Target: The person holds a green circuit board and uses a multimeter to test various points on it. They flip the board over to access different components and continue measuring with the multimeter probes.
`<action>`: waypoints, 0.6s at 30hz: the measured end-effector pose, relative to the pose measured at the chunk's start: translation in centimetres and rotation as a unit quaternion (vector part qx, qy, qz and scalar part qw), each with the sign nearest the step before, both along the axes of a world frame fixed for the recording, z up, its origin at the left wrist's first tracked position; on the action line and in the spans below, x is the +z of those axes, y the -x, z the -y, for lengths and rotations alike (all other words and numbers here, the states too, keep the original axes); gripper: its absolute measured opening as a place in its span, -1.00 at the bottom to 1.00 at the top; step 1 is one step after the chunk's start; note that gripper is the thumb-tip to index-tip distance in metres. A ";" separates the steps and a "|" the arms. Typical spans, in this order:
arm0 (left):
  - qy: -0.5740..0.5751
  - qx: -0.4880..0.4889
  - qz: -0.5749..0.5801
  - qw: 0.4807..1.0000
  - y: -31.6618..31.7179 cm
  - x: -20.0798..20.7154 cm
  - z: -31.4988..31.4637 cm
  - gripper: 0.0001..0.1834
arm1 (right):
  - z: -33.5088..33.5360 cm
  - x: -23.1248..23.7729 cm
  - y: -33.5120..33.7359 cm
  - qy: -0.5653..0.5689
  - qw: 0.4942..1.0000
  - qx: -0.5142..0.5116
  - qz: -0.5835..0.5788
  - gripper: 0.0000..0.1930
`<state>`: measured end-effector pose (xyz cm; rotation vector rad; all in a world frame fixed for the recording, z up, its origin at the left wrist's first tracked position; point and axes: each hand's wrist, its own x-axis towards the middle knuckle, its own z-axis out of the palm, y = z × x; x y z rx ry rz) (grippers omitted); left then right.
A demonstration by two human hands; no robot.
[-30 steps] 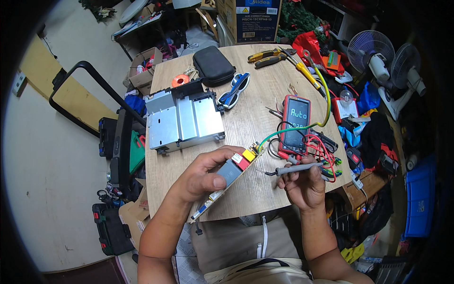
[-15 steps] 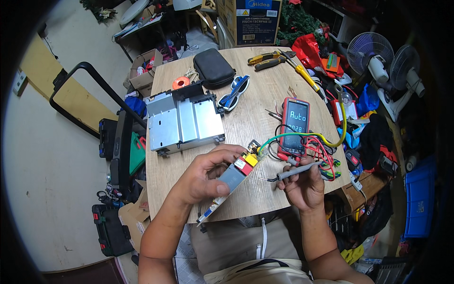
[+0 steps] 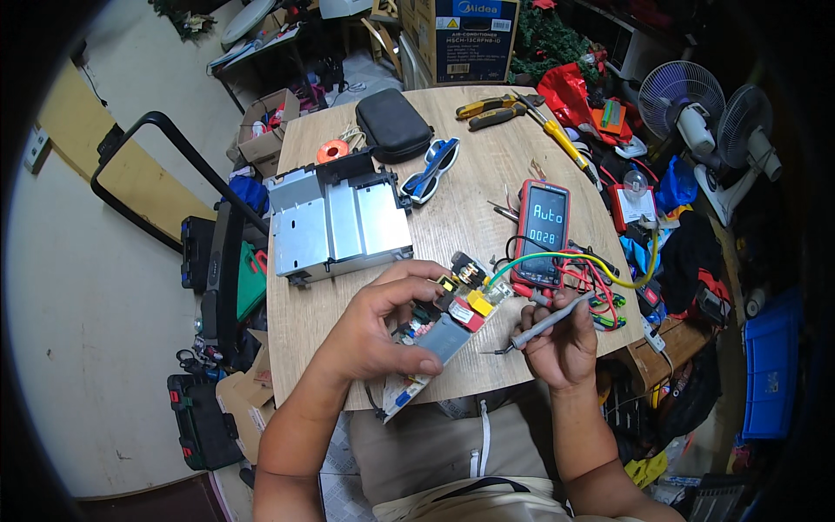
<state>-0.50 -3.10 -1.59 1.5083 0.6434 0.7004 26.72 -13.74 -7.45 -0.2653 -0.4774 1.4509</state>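
My left hand (image 3: 376, 326) is closed around a circuit board (image 3: 445, 337), gripping it by its edges above the table's near side. Yellow, red and grey parts stand on the board's face, and a green-and-yellow wire (image 3: 557, 254) runs from its far end toward the right. Between the fingers of my right hand (image 3: 564, 350) lies a grey test probe (image 3: 544, 324), its thin tip pointing left, apart from the board. Just beyond, a red multimeter (image 3: 545, 228) rests with its display lit; red and black leads coil beside it.
A metal housing (image 3: 339, 230) sits on the table's left. Behind it are an orange coil (image 3: 332, 152), a black case (image 3: 393, 126) and blue-and-white glasses (image 3: 430, 171). Pliers (image 3: 496, 113) and a yellow screwdriver (image 3: 565, 143) lie at the far right. Clutter and two fans (image 3: 683, 96) stand beyond.
My left hand has turned the circuit board so more of its component face shows, and its far end has shifted right. The green-and-yellow wire has swung lower. The probe tilts slightly more.
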 end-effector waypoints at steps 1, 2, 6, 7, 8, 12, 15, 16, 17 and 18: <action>-0.043 0.008 -0.017 0.999 0.0 0.2 0.1 -0.12 | 0.0 0.0 0.0 0.007 1.000 -0.002 0.001 -0.65; -0.085 0.017 -0.035 0.996 0.0 0.5 0.1 -0.13 | -0.1 0.0 -0.1 0.000 1.000 0.002 0.006 -0.65; -0.265 0.052 -0.037 0.962 -0.7 0.9 0.3 -0.16 | -0.1 0.1 0.0 -0.001 1.000 0.017 0.001 -0.63; -0.297 0.061 -0.038 0.952 -0.9 0.9 0.4 -0.17 | 0.0 0.2 0.0 0.008 1.000 0.012 0.006 -0.63; -0.313 0.066 -0.050 0.946 -1.0 0.9 0.5 -0.17 | 0.0 0.2 0.0 0.011 1.000 0.011 0.015 -0.63; -0.368 0.084 -0.090 0.922 -1.3 1.1 0.8 -0.16 | 0.0 0.3 0.2 0.004 0.999 0.016 0.034 -0.63; -0.400 0.099 -0.103 0.905 -1.5 1.4 1.0 -0.16 | -0.2 0.5 0.2 -0.032 0.994 0.027 0.102 -0.64; -0.411 0.105 -0.106 0.899 -1.6 1.4 1.0 -0.16 | 0.1 0.6 0.4 -0.007 0.994 0.020 0.106 -0.67; -0.416 0.106 -0.112 0.896 -1.7 1.5 1.1 -0.17 | 0.2 0.7 0.4 -0.001 0.991 0.016 0.131 -0.67; -0.421 0.108 -0.118 0.893 -1.7 1.6 1.2 -0.17 | 0.3 0.8 0.5 0.004 0.988 0.019 0.156 -0.68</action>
